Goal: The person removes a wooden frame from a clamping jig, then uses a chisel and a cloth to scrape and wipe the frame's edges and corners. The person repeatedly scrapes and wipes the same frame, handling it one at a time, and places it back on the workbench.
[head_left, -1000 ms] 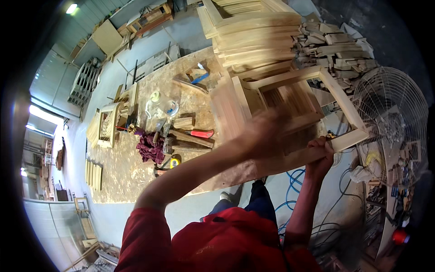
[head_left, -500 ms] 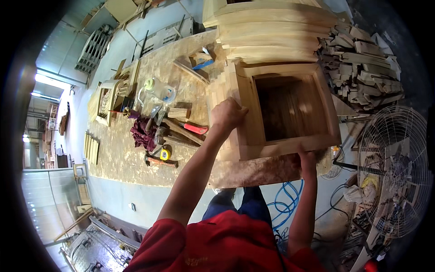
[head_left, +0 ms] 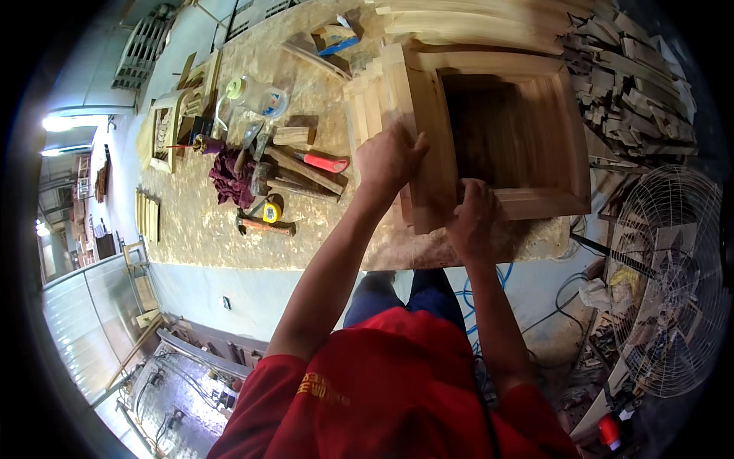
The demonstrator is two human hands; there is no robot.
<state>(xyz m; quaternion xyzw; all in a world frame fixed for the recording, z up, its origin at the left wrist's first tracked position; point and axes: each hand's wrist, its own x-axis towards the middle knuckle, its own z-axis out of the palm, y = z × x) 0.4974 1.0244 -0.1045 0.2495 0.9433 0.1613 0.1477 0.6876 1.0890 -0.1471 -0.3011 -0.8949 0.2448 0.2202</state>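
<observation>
Wooden frames [head_left: 516, 200] stand bunched on the right half of the worn workbench [head_left: 183, 233], with a dark opening inside the front ones. My left hand [head_left: 391, 157] is closed on the upright side pieces at the left of the bunch, fingers curled round the wood. My right hand [head_left: 472, 214] grips the frames' lower rail near its left corner, just right of my left hand. To their left lie a maroon cloth [head_left: 229, 176], a red-handled tool [head_left: 325, 162], a hammer [head_left: 267, 226], a yellow tape measure [head_left: 271, 212] and wooden mallets [head_left: 304, 172].
More stacked timber [head_left: 474, 23] is behind the frames, offcuts [head_left: 627, 92] at back right. A large wire fan [head_left: 665, 279] stands right of the bench. A clear jug [head_left: 260, 99] and small frame [head_left: 160, 134] sit farther left. Blue hoses [head_left: 497, 291] lie on the floor.
My left hand came from a blurred sweep onto the frames' left side. The tilted frame has settled against the others. My right hand has moved left along the lower rail to its corner.
</observation>
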